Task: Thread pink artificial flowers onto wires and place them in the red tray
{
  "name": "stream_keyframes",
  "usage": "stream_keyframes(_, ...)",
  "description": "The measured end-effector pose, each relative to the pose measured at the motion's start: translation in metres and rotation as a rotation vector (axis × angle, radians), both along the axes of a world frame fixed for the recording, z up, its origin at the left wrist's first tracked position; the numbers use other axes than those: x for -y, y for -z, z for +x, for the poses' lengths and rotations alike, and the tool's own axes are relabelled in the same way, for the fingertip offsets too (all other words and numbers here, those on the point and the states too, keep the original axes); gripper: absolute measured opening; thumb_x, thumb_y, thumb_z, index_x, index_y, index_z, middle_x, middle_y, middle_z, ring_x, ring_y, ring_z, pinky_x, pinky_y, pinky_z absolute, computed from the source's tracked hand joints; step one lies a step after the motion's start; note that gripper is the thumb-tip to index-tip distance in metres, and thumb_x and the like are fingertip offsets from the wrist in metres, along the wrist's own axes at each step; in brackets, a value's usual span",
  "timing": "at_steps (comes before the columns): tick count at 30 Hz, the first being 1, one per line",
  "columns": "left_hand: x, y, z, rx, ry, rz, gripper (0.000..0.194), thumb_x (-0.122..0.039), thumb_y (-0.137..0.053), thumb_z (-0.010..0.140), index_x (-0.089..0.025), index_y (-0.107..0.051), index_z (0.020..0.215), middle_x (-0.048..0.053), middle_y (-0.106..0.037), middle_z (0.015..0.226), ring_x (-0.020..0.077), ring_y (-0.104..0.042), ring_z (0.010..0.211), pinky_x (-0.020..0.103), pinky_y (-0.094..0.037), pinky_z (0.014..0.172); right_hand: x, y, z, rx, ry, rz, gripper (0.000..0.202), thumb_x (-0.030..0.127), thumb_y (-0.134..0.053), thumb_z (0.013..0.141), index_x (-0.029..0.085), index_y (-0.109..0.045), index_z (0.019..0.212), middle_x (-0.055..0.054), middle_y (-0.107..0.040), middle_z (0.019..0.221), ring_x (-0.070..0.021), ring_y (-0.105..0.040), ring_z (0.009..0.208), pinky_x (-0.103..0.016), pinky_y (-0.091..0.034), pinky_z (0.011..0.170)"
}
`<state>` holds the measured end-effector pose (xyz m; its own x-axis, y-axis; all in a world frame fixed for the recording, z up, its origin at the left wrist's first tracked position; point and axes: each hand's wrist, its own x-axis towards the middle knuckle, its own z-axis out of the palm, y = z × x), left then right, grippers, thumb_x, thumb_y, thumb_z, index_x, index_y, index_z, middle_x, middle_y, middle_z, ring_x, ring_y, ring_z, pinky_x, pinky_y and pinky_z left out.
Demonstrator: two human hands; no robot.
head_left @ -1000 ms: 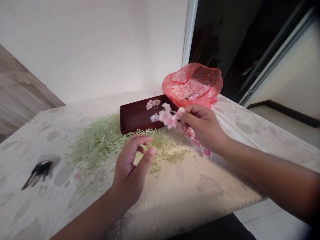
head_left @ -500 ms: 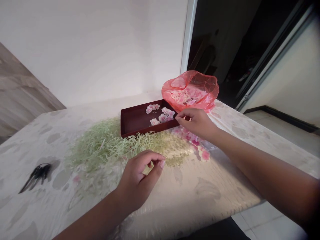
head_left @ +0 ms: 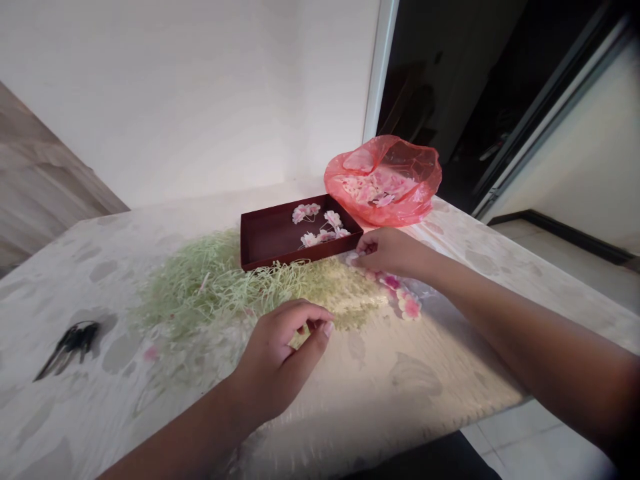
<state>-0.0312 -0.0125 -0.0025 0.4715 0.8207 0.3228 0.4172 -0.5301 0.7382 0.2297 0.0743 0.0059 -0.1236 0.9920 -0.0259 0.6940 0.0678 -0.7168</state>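
Note:
My left hand [head_left: 285,357] hovers low over the table in front of the green grass-like filler [head_left: 215,280]. Its thumb and index finger meet in a pinch, with nothing visible between them. At the right front corner of a dark red box [head_left: 270,260], my right hand [head_left: 393,252] has its fingers closed on a pale pink artificial flower [head_left: 354,257], partly hidden. More artificial flowers [head_left: 410,307] in pink and cream lie beneath and beside that hand. Inside the box, several pale pink flowers with thin stems [head_left: 323,233] rest toward the right end.
A red translucent plastic bag [head_left: 420,207] holding pink flowers stands behind the box's right side. A bunch of keys [head_left: 73,343] lies at the left on the patterned tablecloth [head_left: 400,393]. A wall [head_left: 200,100] rises behind the table, with a dark doorway at right.
My right hand has drawn down slightly from the box's right edge to the flowers in front, closing on one. A flower cluster in the box sits differently. My left hand stays nearly still.

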Motion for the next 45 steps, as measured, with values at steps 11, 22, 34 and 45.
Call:
stream_keyframes(11, -0.001, 0.001, 0.000, 0.009, -0.015, -0.006, 0.010, -0.019, -0.061, 0.093, -0.024, -0.070, 0.095, -0.001, -0.071, 0.086, 0.0138, -0.064, 0.078, 0.026, -0.050, 0.072, 0.004, -0.010, -0.007, -0.160, 0.194, 0.210, 0.021, 0.038, -0.071, 0.081, 0.018, -0.074, 0.076, 0.000, -0.060, 0.061, -0.0118, -0.047, 0.054, -0.028, -0.033, 0.053)
stream_keyframes(22, -0.002, 0.003, 0.000, 0.126, -0.157, -0.175, 0.009, -0.027, -0.063, 0.093, -0.027, -0.072, 0.095, 0.001, -0.071, 0.096, 0.0167, -0.064, 0.088, 0.025, -0.050, 0.067, 0.019, -0.003, -0.019, -0.553, 0.053, 0.357, 0.022, 0.039, -0.078, 0.081, 0.019, -0.067, 0.082, -0.004, -0.065, 0.080, -0.0137, -0.052, 0.065, -0.028, -0.039, 0.058)
stream_keyframes(34, -0.008, 0.006, 0.003, 0.350, -0.119, -0.389, 0.019, -0.032, -0.077, 0.084, -0.029, -0.076, 0.102, 0.002, -0.071, 0.110, 0.0190, -0.065, 0.100, 0.028, -0.051, 0.083, 0.056, 0.021, -0.055, -0.716, -0.447, 0.036, 0.023, 0.028, -0.076, 0.084, 0.018, -0.065, 0.102, -0.001, -0.064, 0.079, -0.0121, -0.059, 0.068, -0.025, -0.046, 0.061)
stream_keyframes(45, -0.009, -0.002, 0.004, 0.358, -0.267, -0.539, 0.019, -0.042, -0.079, 0.078, -0.024, -0.077, 0.081, 0.000, -0.070, 0.073, 0.0116, -0.057, 0.065, 0.021, -0.041, 0.057, 0.053, 0.016, -0.054, -0.759, -0.426, 0.080, 0.030, 0.020, -0.077, 0.082, 0.018, -0.062, 0.108, -0.001, -0.063, 0.086, -0.0113, -0.060, 0.077, -0.025, -0.050, 0.069)
